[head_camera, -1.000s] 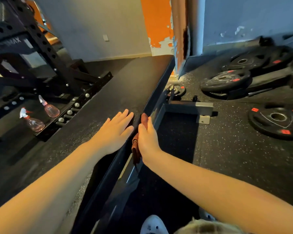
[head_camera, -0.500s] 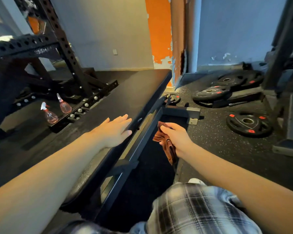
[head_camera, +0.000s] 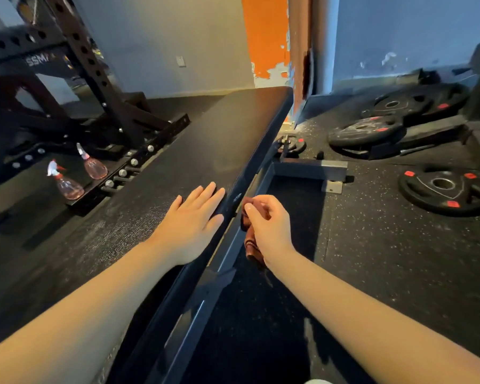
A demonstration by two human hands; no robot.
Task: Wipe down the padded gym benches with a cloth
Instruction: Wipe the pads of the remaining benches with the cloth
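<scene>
A long black padded bench runs from the lower left to the far wall. My left hand lies flat on its top near the right edge, fingers spread. My right hand is closed on a reddish-brown cloth and holds it against the bench's right side edge, just beside the left hand. Part of the cloth hangs below the hand, over the grey steel frame under the bench.
Two pink spray bottles stand on the floor at the left, by a black power rack. Weight plates lie on the speckled rubber floor to the right. An orange and grey wall closes the far end.
My right hand has brought the cloth back up from beside the frame to the bench's side edge. The left hand stays flat on the pad. The view has tipped down and closer.
</scene>
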